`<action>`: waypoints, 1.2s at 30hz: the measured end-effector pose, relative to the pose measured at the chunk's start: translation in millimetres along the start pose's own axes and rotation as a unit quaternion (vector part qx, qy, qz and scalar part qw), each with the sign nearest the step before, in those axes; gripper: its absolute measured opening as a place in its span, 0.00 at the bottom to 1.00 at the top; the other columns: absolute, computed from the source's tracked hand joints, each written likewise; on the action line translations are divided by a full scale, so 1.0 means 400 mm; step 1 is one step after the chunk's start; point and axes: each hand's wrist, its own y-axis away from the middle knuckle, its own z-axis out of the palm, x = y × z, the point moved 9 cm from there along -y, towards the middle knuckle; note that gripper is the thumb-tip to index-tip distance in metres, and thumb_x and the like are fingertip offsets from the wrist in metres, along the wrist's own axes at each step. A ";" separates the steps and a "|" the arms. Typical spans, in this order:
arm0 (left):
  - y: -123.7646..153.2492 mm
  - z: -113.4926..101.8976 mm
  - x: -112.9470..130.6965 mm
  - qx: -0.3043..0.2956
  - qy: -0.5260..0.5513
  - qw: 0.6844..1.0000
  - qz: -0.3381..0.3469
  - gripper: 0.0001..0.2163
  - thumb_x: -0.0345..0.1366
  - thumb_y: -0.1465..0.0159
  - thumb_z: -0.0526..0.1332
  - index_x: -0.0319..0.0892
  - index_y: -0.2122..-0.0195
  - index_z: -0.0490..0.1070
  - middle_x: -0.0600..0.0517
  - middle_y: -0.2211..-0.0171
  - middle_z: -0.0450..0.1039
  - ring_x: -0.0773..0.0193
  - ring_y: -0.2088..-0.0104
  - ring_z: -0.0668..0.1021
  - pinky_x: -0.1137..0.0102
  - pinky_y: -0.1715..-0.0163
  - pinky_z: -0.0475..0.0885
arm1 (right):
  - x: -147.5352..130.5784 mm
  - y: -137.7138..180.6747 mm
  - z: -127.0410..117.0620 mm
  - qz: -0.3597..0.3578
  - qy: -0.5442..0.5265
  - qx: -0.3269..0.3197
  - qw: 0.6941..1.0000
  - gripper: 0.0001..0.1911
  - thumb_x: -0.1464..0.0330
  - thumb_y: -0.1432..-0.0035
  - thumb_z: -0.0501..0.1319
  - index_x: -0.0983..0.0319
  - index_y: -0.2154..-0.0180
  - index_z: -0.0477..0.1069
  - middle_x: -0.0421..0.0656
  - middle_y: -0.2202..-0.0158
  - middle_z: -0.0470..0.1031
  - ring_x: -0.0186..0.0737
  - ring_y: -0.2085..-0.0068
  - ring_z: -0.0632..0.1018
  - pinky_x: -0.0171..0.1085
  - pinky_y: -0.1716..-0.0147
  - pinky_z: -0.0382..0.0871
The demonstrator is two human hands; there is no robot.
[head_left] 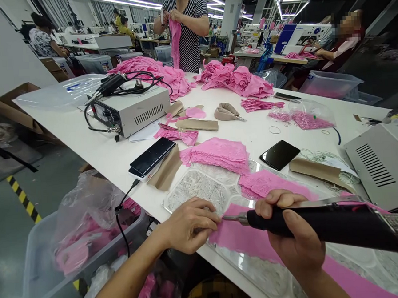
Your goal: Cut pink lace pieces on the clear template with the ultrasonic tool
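A black, metal-tipped tool (339, 225) slants nearly level over a flat pink fabric piece (245, 240).

White table (263, 139): grey box (146, 109) left, pink fabric heaps (155, 73) far side, beige-handled tool (228, 112), black phone (280, 155) right, speckled panel (196, 189).

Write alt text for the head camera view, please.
A person's right hand holds a black tool, its metal tip at pink fabric beside the left hand. Beyond, on the white table, lie stacked pink pieces and a vented grey box.

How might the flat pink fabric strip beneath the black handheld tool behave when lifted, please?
The flat pink fabric strip would probably droop, since it looks thin. It may slide, as the speckled grey board beneath looks glossy.
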 end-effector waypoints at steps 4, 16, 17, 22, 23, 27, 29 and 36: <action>0.000 -0.006 -0.001 -0.004 0.006 1.000 -0.011 0.10 0.26 0.41 0.55 0.42 0.63 0.73 0.51 0.60 0.81 0.57 0.55 0.78 0.62 0.53 0.70 | -0.013 -0.012 -0.017 -0.005 -0.006 0.021 1.000 0.04 0.66 0.46 0.65 0.59 0.68 0.72 0.38 0.67 0.69 0.31 0.75 0.73 0.37 0.72 0.71; -0.070 0.037 -0.020 -0.048 -0.085 0.995 0.025 0.13 0.29 0.33 0.54 0.41 0.50 0.73 0.48 0.48 0.76 0.53 0.48 0.74 0.57 0.49 0.69 | -0.094 -0.027 -0.220 -0.063 0.050 0.207 0.975 0.06 0.66 0.54 0.66 0.61 0.74 0.71 0.38 0.69 0.67 0.30 0.76 0.70 0.36 0.72 0.69; -0.072 0.043 -0.023 -0.055 -0.087 0.994 0.026 0.13 0.29 0.33 0.53 0.41 0.51 0.73 0.49 0.47 0.75 0.53 0.47 0.74 0.57 0.49 0.69 | -0.084 -0.025 -0.215 -0.058 0.049 0.202 0.977 0.06 0.66 0.54 0.66 0.60 0.73 0.71 0.38 0.69 0.67 0.30 0.75 0.70 0.36 0.72 0.70; -0.074 0.054 -0.026 -0.082 -0.096 0.992 0.018 0.14 0.31 0.32 0.52 0.42 0.49 0.73 0.51 0.46 0.75 0.53 0.46 0.72 0.58 0.47 0.66 | -0.051 -0.023 -0.179 -0.041 0.042 0.167 0.984 0.06 0.65 0.51 0.65 0.59 0.70 0.71 0.38 0.67 0.66 0.29 0.74 0.70 0.37 0.71 0.70; -0.075 0.057 -0.024 -0.090 -0.101 0.991 0.018 0.15 0.31 0.32 0.52 0.43 0.48 0.73 0.51 0.46 0.75 0.53 0.45 0.72 0.57 0.46 0.65 | -0.048 -0.024 -0.175 -0.040 0.041 0.164 0.985 0.06 0.65 0.51 0.65 0.59 0.70 0.71 0.38 0.67 0.66 0.29 0.74 0.70 0.37 0.70 0.70; -0.075 0.073 -0.020 -0.121 -0.125 0.984 0.022 0.15 0.33 0.32 0.52 0.44 0.48 0.73 0.51 0.46 0.74 0.51 0.44 0.71 0.54 0.43 0.61 | -0.049 -0.027 -0.176 -0.042 0.046 0.161 0.985 0.06 0.65 0.51 0.65 0.60 0.71 0.71 0.38 0.67 0.66 0.30 0.74 0.70 0.37 0.70 0.70; -0.074 0.078 -0.022 -0.128 -0.135 0.982 0.020 0.15 0.33 0.32 0.53 0.45 0.48 0.73 0.51 0.45 0.73 0.51 0.43 0.71 0.54 0.41 0.59 | -0.052 -0.028 -0.182 -0.045 0.052 0.160 0.985 0.06 0.65 0.51 0.65 0.60 0.71 0.71 0.38 0.67 0.66 0.30 0.74 0.70 0.37 0.71 0.70; -0.074 0.090 -0.026 -0.153 -0.147 0.977 0.007 0.15 0.38 0.31 0.55 0.46 0.45 0.71 0.51 0.42 0.70 0.51 0.39 0.67 0.50 0.36 0.51 | -0.052 -0.031 -0.182 -0.046 0.043 0.153 0.986 0.05 0.66 0.50 0.65 0.60 0.71 0.72 0.38 0.68 0.66 0.30 0.74 0.71 0.37 0.71 0.70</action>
